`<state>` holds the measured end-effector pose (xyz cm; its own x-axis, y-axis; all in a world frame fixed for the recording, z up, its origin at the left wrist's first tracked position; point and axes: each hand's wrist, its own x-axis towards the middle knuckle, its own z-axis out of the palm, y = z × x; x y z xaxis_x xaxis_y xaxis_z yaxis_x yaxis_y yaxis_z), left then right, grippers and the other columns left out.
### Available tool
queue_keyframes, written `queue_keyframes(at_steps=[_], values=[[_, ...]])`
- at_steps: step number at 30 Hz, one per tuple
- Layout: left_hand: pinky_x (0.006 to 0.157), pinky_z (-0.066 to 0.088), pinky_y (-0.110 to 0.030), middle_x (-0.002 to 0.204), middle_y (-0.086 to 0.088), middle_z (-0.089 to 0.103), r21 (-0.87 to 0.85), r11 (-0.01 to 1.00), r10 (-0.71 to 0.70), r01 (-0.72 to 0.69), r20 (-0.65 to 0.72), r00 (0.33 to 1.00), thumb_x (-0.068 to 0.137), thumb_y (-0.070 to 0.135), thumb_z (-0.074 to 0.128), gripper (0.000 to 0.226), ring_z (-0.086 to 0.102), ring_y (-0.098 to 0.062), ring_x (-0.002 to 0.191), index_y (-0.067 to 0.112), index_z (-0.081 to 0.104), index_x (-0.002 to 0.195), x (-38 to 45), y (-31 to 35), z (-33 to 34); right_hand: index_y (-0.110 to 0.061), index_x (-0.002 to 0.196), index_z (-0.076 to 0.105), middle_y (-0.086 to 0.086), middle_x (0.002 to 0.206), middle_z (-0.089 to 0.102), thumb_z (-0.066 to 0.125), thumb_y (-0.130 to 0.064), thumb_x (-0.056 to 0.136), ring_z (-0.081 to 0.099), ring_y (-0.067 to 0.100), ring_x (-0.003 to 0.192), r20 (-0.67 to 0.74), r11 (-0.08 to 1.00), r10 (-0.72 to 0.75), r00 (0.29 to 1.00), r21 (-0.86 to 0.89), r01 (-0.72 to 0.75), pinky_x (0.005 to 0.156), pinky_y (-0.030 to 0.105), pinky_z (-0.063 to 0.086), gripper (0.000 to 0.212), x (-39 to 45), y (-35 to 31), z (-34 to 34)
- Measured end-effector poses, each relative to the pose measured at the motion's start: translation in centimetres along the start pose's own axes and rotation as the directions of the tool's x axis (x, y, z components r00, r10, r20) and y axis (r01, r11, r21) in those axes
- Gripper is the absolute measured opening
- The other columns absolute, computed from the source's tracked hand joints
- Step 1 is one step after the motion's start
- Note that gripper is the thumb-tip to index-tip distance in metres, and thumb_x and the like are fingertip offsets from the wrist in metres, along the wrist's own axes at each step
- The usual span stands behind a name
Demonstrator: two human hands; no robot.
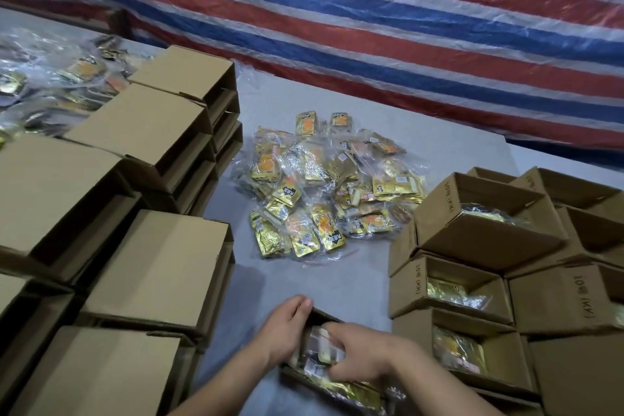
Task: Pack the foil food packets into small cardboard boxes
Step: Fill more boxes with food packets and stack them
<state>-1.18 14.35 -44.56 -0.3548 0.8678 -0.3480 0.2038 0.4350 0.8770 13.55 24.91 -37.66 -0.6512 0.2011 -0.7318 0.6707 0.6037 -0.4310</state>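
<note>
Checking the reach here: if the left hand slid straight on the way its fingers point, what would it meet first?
Bare table first, then probably the heap of foil packets; the left hand points up-table toward it, though depth is unclear.

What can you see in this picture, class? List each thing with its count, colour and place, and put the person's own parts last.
Loose foil packets: one big pile, gold and orange in clear wrap, table centre.
Upturned boxes: several stacks, brown cardboard, left side.
Filled boxes: several, brown, open tops showing gold packets, stacked at right.
Box being packed: one, brown, near edge, between the hands.
Far packet heap: one, gold under clear plastic, far left.
Table: one, grey surface.
Tarp: one, red, white and blue stripes, behind the table.
Left hand: one, fingers over the box's far wall.
Right hand: one, curled on packets in the box.
</note>
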Motion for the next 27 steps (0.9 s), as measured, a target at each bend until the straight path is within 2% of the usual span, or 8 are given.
queue_keyframes(at_steps=[3,9,13,16,18,22,24,27], values=[[0.081,0.043,-0.03,0.079,0.006,0.055,-0.001,1.0,-0.004,0.004,-0.012,1.0,0.104,0.038,0.039,0.033,0.052,-0.006,0.077,0.017,0.054,0.083,0.0,0.0,0.0,-0.022,0.121,0.047,0.005,0.12,0.061,0.062,-0.038,0.082,0.059,0.026,0.11,-0.051,0.993,0.049,0.998,-0.106,-0.054,0.094,0.035,0.049,0.044,1.5,-0.3,1.5],[0.077,0.041,-0.027,0.077,0.008,0.051,0.005,1.0,-0.028,0.028,-0.004,1.0,0.103,0.042,0.037,0.034,0.049,-0.004,0.075,0.022,0.051,0.08,-0.5,-0.1,0.2,-0.022,0.154,0.025,0.009,0.148,0.046,0.064,-0.031,0.091,0.044,0.029,0.137,-0.037,0.99,0.135,0.99,-0.034,-0.136,0.113,0.035,0.035,0.074,4.3,-0.5,4.3],[0.081,0.042,-0.03,0.084,0.0,0.056,0.017,0.999,-0.031,0.031,-0.015,0.999,0.103,0.042,0.036,0.036,0.052,-0.01,0.082,0.016,0.053,0.087,-0.9,0.0,0.2,-0.028,0.157,0.021,0.004,0.151,0.045,0.069,-0.027,0.09,0.042,0.025,0.139,-0.028,0.986,0.167,0.986,0.018,-0.167,0.115,0.032,0.033,0.083,5.0,-0.5,4.8],[0.087,0.043,-0.034,0.09,-0.008,0.058,0.03,0.999,-0.012,0.012,-0.011,1.0,0.104,0.039,0.037,0.037,0.055,-0.018,0.089,0.01,0.054,0.09,-1.0,0.1,0.1,-0.029,0.155,0.025,0.0,0.153,0.042,0.07,-0.036,0.083,0.038,0.022,0.142,-0.031,0.99,0.118,0.993,0.085,-0.115,0.117,0.032,0.03,0.086,4.2,-0.4,4.3],[0.087,0.043,-0.036,0.088,-0.007,0.057,0.031,1.0,0.004,-0.004,-0.005,1.0,0.104,0.037,0.037,0.036,0.054,-0.018,0.088,0.009,0.054,0.089,-1.1,0.2,0.0,-0.03,0.148,0.04,-0.004,0.147,0.05,0.068,-0.043,0.081,0.046,0.017,0.135,-0.038,0.987,0.105,0.994,0.126,-0.1,0.113,0.029,0.035,0.074,3.4,0.2,3.8],[0.079,0.042,-0.031,0.082,0.003,0.051,-0.011,1.0,-0.024,0.024,-0.019,1.0,0.104,0.039,0.036,0.035,0.05,-0.011,0.08,0.014,0.053,0.087,-1.3,0.6,0.1,-0.023,0.109,0.068,-0.004,0.111,0.069,0.055,-0.039,0.087,0.063,0.016,0.104,-0.11,0.967,0.181,0.977,0.202,-0.157,0.09,0.025,0.048,0.031,2.2,1.4,3.8],[0.075,0.039,-0.029,0.081,0.005,0.05,-0.016,0.999,-0.044,0.043,-0.017,0.999,0.104,0.041,0.035,0.035,0.049,-0.01,0.079,0.016,0.053,0.088,-1.5,0.8,0.1,-0.019,0.111,0.069,0.002,0.121,0.067,0.046,-0.042,0.093,0.06,0.02,0.113,-0.045,0.958,0.213,0.976,0.208,-0.199,0.092,0.027,0.045,0.037,2.4,1.2,4.3],[0.077,0.041,-0.029,0.081,0.005,0.05,-0.001,0.999,-0.044,0.044,-0.023,0.999,0.104,0.041,0.035,0.034,0.049,-0.009,0.079,0.017,0.052,0.086,-1.6,0.8,0.3,-0.023,0.137,0.057,0.003,0.146,0.052,0.037,-0.045,0.096,0.048,0.02,0.132,0.017,0.93,0.261,0.965,0.262,-0.256,0.107,0.03,0.036,0.05,2.7,0.3,4.9]])
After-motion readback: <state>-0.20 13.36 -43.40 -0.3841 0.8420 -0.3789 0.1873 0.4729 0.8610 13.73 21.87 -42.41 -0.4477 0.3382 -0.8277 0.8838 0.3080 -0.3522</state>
